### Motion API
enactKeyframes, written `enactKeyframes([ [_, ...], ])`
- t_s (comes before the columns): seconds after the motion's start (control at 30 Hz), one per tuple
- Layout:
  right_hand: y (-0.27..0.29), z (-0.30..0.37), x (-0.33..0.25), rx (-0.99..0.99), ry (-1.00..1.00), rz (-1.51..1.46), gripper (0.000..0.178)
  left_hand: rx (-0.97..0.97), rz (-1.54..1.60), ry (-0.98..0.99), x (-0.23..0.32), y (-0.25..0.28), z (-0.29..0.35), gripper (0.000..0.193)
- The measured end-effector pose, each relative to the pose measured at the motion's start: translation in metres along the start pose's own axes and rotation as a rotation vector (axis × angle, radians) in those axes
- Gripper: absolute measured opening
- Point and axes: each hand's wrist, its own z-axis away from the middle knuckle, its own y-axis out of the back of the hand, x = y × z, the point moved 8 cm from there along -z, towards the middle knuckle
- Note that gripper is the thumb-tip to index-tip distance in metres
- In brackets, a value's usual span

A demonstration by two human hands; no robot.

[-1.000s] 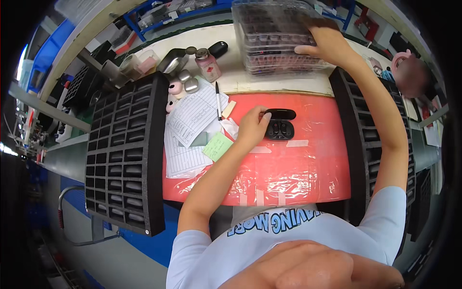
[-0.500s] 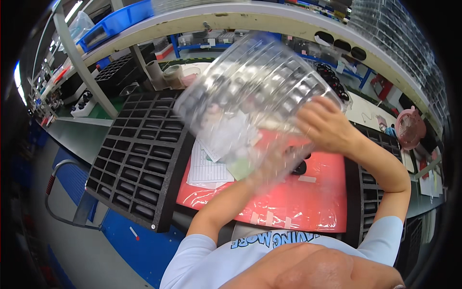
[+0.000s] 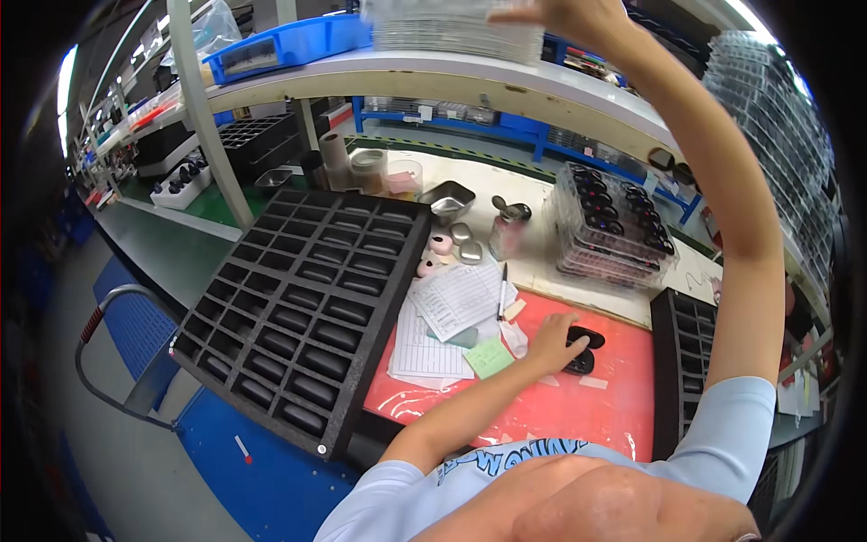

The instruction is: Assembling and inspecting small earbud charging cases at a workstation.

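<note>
My left hand (image 3: pixel 551 347) rests over the red mat (image 3: pixel 605 425), its fingers closed on the left side of an opened small black case (image 3: pixel 585 350). High at the top edge, my right hand (image 3: pixel 564 16) reaches to a stack of clear plastic trays (image 3: pixel 456 36) on the shelf. A stretched-out finger shows over the stack's right end; the upper part of this hand is cut off by the picture's edge. Left of the case lie printed sheets (image 3: pixel 456 298), a green sticky note (image 3: pixel 489 358) and a pen (image 3: pixel 503 287).
A black compartment tray (image 3: pixel 339 384) stands on the left, another (image 3: pixel 677 361) on the right. Behind the mat are stacked clear trays with black parts (image 3: pixel 614 226), a metal dish (image 3: pixel 449 199) and a pump bottle (image 3: pixel 508 230). The shelf edge (image 3: pixel 433 86) crosses above, carrying a blue bin (image 3: pixel 289 45).
The clear tray held above the mat has gone up to the shelf stack with my right hand. My left hand has moved from the tray to the black case. The view has tilted up.
</note>
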Motion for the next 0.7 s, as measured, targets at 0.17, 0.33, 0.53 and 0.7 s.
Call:
enactKeyframes([
  [0.17, -0.045, -0.058, 0.117, -0.303, -0.586, 0.637, 0.077, 0.022, 0.039, -0.024, -0.006, -0.001, -0.001, 0.044],
  [0.33, -0.079, -0.074, 0.146, -0.47, -0.436, -0.135, 0.076, 0.005, 0.081, -0.006, -0.003, 0.0, -0.002, 0.043],
  [0.53, -0.096, -0.066, 0.159, -0.352, -0.691, 0.568, 0.057, 0.008, 0.129, -0.004, 0.0, 0.001, -0.007, 0.042],
  [0.7, -0.097, -0.066, 0.142, -0.202, -0.642, 0.525, 0.051, -0.002, 0.151, 0.016, -0.001, 0.002, -0.008, 0.041],
])
